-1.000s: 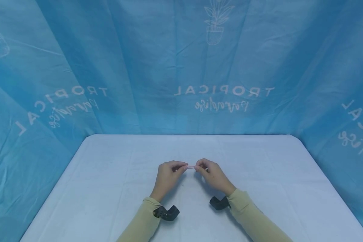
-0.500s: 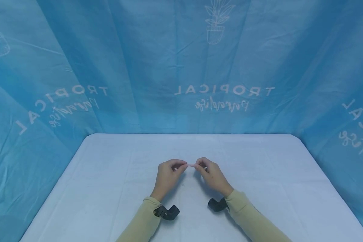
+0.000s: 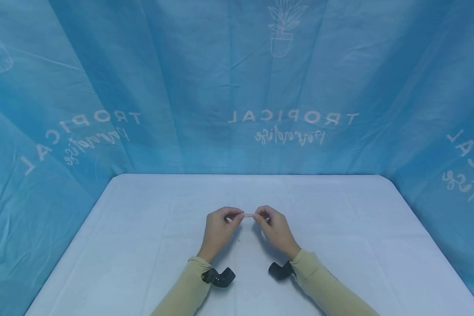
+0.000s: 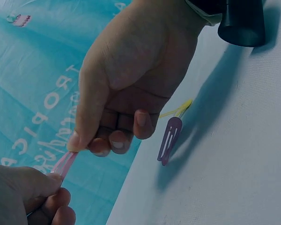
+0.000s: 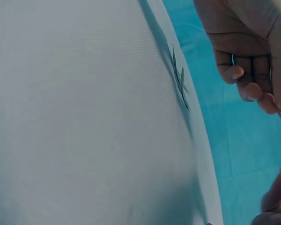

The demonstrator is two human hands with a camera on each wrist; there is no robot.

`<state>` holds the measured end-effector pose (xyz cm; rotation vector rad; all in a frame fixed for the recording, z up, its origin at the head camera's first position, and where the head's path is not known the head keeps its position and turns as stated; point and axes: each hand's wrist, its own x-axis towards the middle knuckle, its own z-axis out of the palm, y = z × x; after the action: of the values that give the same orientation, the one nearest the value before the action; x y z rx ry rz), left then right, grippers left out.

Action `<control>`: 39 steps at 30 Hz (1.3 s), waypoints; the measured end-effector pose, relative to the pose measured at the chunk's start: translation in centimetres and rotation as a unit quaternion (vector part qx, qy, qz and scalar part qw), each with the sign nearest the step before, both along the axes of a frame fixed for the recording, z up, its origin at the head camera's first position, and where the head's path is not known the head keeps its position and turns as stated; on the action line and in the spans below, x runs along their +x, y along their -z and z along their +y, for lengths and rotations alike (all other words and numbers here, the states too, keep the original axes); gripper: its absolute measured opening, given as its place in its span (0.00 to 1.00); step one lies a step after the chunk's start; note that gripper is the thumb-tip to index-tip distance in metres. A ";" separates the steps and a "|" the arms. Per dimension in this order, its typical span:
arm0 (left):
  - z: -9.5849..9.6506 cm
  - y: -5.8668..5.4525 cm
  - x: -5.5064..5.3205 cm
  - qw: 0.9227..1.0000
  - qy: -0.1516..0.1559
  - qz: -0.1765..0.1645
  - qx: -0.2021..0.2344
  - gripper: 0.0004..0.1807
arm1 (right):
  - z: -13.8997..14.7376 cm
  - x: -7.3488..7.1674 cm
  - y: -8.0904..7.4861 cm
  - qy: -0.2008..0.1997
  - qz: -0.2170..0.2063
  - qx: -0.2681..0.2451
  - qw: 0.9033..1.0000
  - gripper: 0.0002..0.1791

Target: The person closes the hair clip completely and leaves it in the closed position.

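Cloth (image 3: 292, 87) in blue colour, with white printed words, stands behind the white table (image 3: 134, 250). Over this table reach two pale green sleeves (image 3: 183, 292), each with a black wrist camera (image 3: 222, 280). The left hand (image 3: 216, 233) is nearly closed, with thumb and finger pinching one end of the pink clip (image 4: 69, 165); the right hand (image 3: 277, 230) pinches the other end in the same manner, its other fingers being curled loosely. So the pink clip is between both hands, raised above the table. Near the right hand, in the left wrist view, are the purple clip (image 4: 170, 139) (it seems of one kind with the pink one) and the yellow clip (image 4: 187, 106), partly hidden; whether these lie on the table or hang, I cannot tell. As I judge, the handling is midway: both grips are made, and no end is released yet.
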<state>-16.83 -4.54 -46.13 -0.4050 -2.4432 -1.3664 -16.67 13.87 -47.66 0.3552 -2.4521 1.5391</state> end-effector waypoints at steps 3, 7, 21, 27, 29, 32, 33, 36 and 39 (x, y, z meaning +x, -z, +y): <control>0.0 0.1 0.0 1.000 -0.002 0.002 0.005 0.04 | 0.0 0.0 0.1 -0.001 0.009 -0.020 1.000 0.05; 0.0 0.2 0.0 1.000 -0.001 0.008 0.013 0.04 | -0.1 0.1 0.1 -0.005 0.020 -0.053 0.998 0.06; 0.2 0.2 0.2 1.000 -0.009 0.028 0.007 0.04 | 0.1 0.1 0.4 -0.007 0.035 -0.037 0.999 0.05; 0.4 0.3 0.3 0.999 -0.010 0.034 0.002 0.03 | 0.2 0.0 0.7 -0.009 0.038 -0.044 0.998 0.05; 0.4 0.4 0.3 0.999 -0.010 0.036 0.003 0.02 | 0.1 0.0 0.8 -0.006 0.039 -0.049 0.998 0.05; 0.4 0.4 0.3 0.999 -0.010 0.040 0.005 0.03 | 0.0 0.0 0.8 -0.001 0.038 -0.052 0.998 0.05; 0.5 0.4 0.3 0.999 -0.009 0.042 0.005 0.03 | 0.0 0.0 0.8 0.001 0.036 -0.054 0.998 0.05; 0.5 0.4 0.4 0.999 -0.009 0.046 0.003 0.02 | -0.1 0.1 0.8 0.005 0.030 -0.056 0.998 0.04; 0.5 0.4 0.4 0.999 -0.012 0.047 -0.003 0.02 | -0.2 0.1 0.9 0.008 0.025 -0.055 0.998 0.04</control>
<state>-16.44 -4.06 -46.52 -0.4298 -2.3680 -1.3013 -16.58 13.68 -48.58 0.3478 -2.3171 1.6294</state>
